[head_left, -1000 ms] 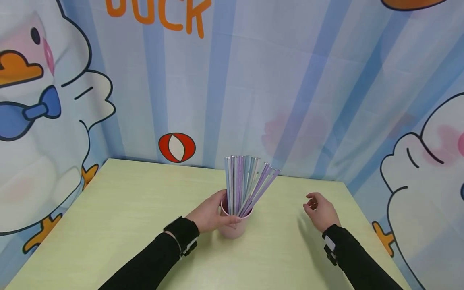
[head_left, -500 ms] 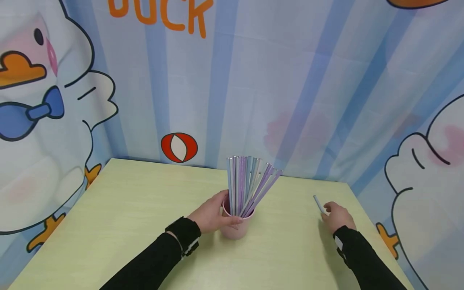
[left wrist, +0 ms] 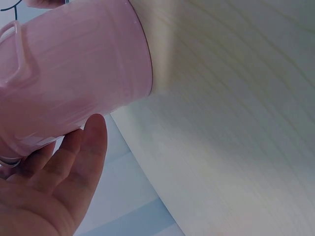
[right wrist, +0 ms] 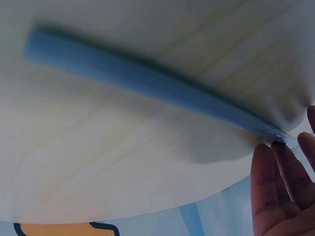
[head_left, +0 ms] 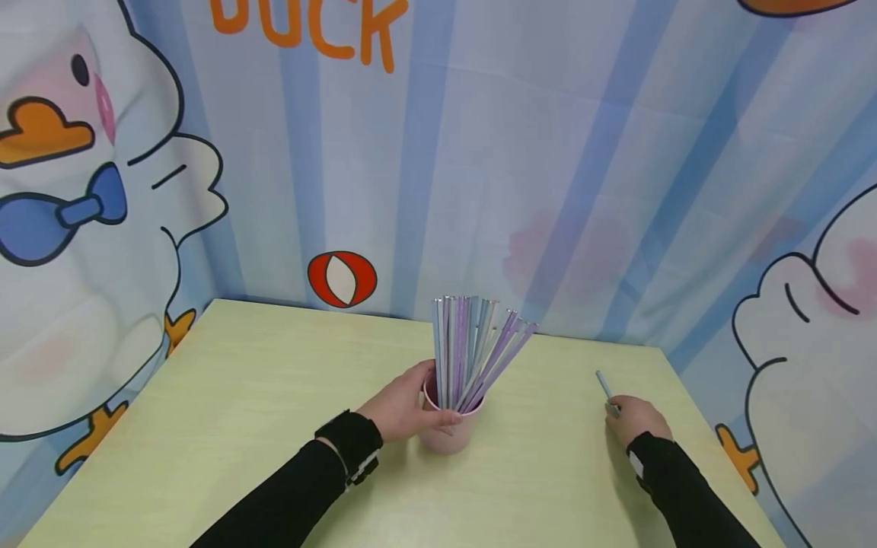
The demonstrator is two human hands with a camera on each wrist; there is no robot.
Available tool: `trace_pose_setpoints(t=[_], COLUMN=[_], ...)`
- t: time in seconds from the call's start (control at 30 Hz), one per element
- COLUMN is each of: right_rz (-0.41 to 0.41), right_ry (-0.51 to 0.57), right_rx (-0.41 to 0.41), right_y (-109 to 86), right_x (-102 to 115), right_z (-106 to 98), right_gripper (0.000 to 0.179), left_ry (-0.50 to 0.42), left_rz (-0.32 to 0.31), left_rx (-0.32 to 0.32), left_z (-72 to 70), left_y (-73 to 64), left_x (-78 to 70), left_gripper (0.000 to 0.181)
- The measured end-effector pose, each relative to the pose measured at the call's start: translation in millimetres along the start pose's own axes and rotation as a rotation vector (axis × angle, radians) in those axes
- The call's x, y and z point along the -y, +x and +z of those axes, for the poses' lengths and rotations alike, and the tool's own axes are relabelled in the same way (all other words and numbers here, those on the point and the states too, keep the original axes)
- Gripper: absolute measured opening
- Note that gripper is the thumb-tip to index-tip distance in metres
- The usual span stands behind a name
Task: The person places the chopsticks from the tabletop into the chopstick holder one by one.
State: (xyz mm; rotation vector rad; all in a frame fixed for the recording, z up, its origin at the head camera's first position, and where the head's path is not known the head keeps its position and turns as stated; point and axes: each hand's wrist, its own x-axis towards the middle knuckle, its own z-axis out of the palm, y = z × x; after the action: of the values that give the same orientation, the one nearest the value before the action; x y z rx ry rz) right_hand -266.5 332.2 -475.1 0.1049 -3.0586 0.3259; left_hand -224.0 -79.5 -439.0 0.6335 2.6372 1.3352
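Note:
My left hand [head_left: 406, 406] grips a pink cup [head_left: 447, 441] by its rim and side, with the thumb across the front. Upright and slanted drinking straws [head_left: 460, 346], blue, purple and pale, fill the cup. It stands on the table; in the left wrist view the pink cup [left wrist: 74, 59] shows a raised loop on its side. At the right, my right hand [head_left: 639, 420] is over a blue straw [head_left: 603, 383] that lies on the tabletop. In the right wrist view, fingertips touch the far end of the blue straw [right wrist: 142, 81], and a gap shows beside the thumb.
The pale yellow table [head_left: 288, 365] ends at a striped blue backdrop cloth [head_left: 473, 152] with printed ducks and a red-and-white ball [head_left: 342, 279]. The cloth also hangs at both sides.
My right hand has moved right and down onto the blue straw, which it hid from view a second ago; its fingers have lowered over it. The left hand stays on the cup.

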Motion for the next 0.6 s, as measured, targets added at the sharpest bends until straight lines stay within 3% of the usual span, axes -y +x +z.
trace_pose_setpoints(t=[0.2, 0.6], right_rz=[-0.085, -0.125], right_ry=[-0.036, -0.029], right_rx=[-0.012, -0.042], right_y=[-0.7, -4.1], right_x=[2.4, 23.9], right_z=[2.5, 4.6], right_gripper=[0.018, 0.009], left_ry=[0.007, -0.009], left_rz=[-0.002, -0.025], left_rx=[0.000, -0.004], left_z=[1.2, 2.2], left_y=[1.5, 1.1], left_x=[0.8, -0.2], left_gripper=[0.092, 0.094])
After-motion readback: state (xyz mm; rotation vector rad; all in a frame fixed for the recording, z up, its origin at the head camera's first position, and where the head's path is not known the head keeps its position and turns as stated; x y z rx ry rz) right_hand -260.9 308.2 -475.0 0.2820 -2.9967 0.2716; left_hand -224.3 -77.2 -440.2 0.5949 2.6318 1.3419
